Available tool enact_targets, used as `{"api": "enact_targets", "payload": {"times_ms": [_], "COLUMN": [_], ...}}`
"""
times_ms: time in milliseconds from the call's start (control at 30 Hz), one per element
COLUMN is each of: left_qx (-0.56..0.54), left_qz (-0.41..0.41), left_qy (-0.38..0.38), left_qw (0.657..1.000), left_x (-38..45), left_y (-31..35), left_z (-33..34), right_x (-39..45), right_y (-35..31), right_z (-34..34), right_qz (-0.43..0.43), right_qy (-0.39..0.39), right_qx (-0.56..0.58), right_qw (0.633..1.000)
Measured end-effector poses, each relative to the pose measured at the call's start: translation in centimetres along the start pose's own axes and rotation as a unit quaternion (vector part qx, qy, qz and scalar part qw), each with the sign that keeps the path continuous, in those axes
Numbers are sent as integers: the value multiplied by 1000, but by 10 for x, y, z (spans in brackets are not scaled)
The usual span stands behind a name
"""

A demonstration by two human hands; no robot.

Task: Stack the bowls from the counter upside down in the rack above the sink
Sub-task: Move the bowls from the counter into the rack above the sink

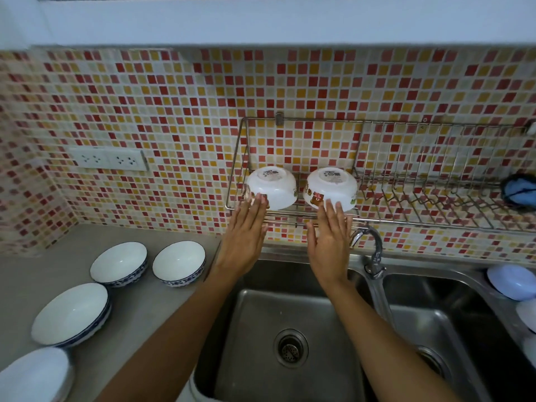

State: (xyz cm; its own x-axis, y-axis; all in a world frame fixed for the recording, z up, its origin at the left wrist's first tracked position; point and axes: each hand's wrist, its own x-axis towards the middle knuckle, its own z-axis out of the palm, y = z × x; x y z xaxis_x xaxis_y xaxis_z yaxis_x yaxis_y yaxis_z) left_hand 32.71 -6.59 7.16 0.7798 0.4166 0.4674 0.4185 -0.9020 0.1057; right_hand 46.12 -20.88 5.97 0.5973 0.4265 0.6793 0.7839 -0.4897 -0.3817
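Two white bowls with cartoon prints sit upside down side by side in the wire rack point(429, 219) on the tiled wall: the left bowl point(274, 185) and the right bowl point(333, 185). My left hand point(246, 236) is flat with fingers apart, its fingertips at the left bowl's rim. My right hand point(330, 239) is likewise spread just below the right bowl, fingertips touching its rim. Neither hand grips anything. On the grey counter at the left stand two blue-rimmed bowls point(120, 264) point(179, 264), upright, and a larger stack point(72, 313).
A double steel sink point(261, 372) lies below the rack, with a tap point(374, 250) between the basins. More white dishes point(34, 375) sit at the bottom left, pale items point(512, 281) at the right edge. A dark and blue object point(519, 191) hangs at the rack's right end.
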Motion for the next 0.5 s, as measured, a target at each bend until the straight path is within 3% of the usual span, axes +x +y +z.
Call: {"api": "enact_targets", "payload": {"times_ms": [100,200,367,500], "left_qx": [-15,-32,-22,-30], "left_qz": [-25,-111,-249,-362], "left_qy": [-17,-41,-59,-30], "left_qw": [999,992,966,931], "left_x": [-36,-87,-190,-256], "left_y": [-12,-37,-115,-173], "left_z": [1,0,-19,-56], "right_x": [-21,-58,-126,-161], "right_y": [-24,-61,-144,-229], "right_z": [6,18,60,91], "right_qz": [51,83,58,30], "right_qy": [-11,-68,-261,-436], "right_qx": [80,174,270,265], "right_qw": [995,979,925,860]}}
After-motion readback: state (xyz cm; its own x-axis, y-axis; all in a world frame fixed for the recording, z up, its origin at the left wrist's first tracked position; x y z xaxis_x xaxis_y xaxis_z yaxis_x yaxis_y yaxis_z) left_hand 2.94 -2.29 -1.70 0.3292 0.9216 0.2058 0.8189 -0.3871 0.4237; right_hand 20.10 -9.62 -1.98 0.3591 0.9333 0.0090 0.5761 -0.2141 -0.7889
